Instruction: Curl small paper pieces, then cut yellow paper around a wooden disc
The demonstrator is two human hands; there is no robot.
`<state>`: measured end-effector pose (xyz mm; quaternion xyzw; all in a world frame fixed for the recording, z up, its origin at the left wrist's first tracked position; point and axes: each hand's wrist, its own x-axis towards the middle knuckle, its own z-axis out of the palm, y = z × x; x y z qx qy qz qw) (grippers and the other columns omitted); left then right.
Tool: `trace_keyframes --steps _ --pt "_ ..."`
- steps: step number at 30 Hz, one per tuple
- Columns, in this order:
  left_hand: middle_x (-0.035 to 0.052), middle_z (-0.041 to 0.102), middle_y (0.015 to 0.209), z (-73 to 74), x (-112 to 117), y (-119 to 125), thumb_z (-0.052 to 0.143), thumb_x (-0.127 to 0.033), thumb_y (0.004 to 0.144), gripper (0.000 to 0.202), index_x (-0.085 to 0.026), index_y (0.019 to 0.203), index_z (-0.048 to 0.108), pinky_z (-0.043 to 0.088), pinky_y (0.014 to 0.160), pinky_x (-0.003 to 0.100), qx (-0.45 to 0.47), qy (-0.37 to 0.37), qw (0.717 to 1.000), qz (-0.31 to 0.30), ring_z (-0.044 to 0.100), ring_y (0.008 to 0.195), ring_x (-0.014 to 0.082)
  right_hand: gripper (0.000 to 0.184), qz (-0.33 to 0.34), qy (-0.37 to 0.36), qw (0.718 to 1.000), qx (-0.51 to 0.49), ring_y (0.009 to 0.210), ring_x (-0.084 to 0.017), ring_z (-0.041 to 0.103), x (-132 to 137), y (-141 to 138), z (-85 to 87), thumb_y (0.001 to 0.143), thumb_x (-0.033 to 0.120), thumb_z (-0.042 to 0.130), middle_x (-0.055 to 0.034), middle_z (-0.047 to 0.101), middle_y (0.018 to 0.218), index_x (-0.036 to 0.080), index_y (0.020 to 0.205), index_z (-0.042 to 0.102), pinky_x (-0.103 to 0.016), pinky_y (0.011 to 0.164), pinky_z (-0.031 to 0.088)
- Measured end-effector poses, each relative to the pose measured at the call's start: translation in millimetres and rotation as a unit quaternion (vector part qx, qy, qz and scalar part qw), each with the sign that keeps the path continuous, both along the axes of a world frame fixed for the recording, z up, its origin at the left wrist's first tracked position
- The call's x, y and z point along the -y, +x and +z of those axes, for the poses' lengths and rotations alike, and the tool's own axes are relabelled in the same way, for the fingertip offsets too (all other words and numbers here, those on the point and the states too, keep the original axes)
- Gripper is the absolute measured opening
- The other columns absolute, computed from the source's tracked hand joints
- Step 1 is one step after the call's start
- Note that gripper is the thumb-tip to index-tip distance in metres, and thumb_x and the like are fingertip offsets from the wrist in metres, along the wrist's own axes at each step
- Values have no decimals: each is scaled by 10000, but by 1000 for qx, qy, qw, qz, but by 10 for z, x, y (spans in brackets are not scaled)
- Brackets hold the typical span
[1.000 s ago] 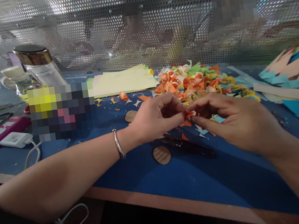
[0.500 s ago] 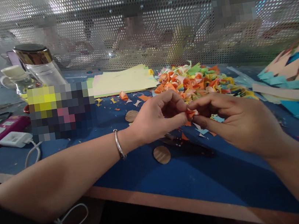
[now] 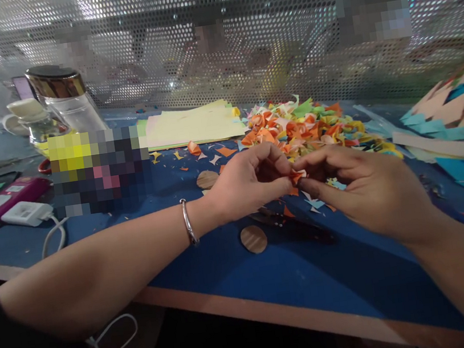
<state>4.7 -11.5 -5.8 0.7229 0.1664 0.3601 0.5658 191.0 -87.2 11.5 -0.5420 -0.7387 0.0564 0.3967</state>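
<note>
Between my fingertips is a small folded piece of orange paper [image 3: 298, 175], with a paler edge at its right. My left hand [image 3: 247, 186] pinches it from the left, thumb and forefinger closed. From the other side, my right hand [image 3: 371, 195] pinches the same piece with its thumb and forefinger. A heap of small folded paper pieces [image 3: 306, 123] in orange, yellow, green and pink lies just behind my hands. Loose paper scraps [image 3: 314, 202] lie beneath them. One round wooden disc [image 3: 254, 239] sits in front of my left hand; another disc [image 3: 207, 179] is partly hidden behind its wrist.
A stack of pale yellow sheets [image 3: 190, 125] lies at the back. To the left stand a clear bottle [image 3: 71, 104], a small glass jug [image 3: 32, 118] and a white charger [image 3: 27, 214] with a cable. Blue and peach paper strips [image 3: 460, 113] fill the right. A perforated metal screen [image 3: 161, 40] closes the back.
The view has shifted slightly, so things on the left appear a little further right. Both hands keep nearly the same pinch on the orange paper.
</note>
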Motion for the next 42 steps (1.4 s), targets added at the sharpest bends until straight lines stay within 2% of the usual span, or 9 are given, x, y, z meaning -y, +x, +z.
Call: trace_keyframes --steps 8,13,18,23,30,36,42 --pt "-23 603 773 -34 -2 18 692 -179 715 199 -187 856 551 477 635 238 9 7 1000 24 575 691 85 187 -10 15 1000 -6 559 -153 657 -6 -4 -34 847 381 682 5 735 689 239 933 767 -273 562 524" --pt "-23 598 778 -41 12 33 684 -170 711 188 -189 846 554 464 612 228 14 19 998 49 574 679 82 168 -5 24 1000 -3 484 -124 582 -15 -3 -46 868 375 668 30 698 658 254 941 759 -268 538 509" --pt "-24 599 757 -14 27 16 667 -165 712 155 -189 818 555 461 615 229 -2 50 996 78 559 679 86 196 -8 30 1000 8 560 -157 652 -17 6 -64 883 405 657 8 739 720 262 966 763 -289 568 525" --pt "-16 640 759 40 47 -16 643 -171 730 107 -190 815 582 473 632 246 -57 99 988 104 582 689 101 157 -17 22 999 30 684 -184 708 -14 15 -79 892 323 669 -29 774 825 233 972 769 -299 641 550" --pt "-10 667 743 75 59 -30 625 -175 738 53 -186 789 616 480 650 258 -93 132 978 130 611 706 117 94 26 29 999 27 672 -184 660 -43 21 -62 913 278 647 -30 719 840 261 911 740 -316 608 524" --pt "-16 665 738 77 72 -39 627 -166 744 44 -187 779 610 457 646 259 -113 163 968 152 596 692 110 108 26 29 998 57 686 -173 674 -42 10 -52 932 247 653 -37 738 842 225 933 759 -292 612 509" --pt "-21 661 743 60 59 -29 616 -153 727 55 -193 749 585 428 628 263 -118 171 968 144 582 689 104 135 27 40 997 53 698 -186 690 -57 26 -97 918 251 655 -51 770 857 221 915 787 -298 606 515"
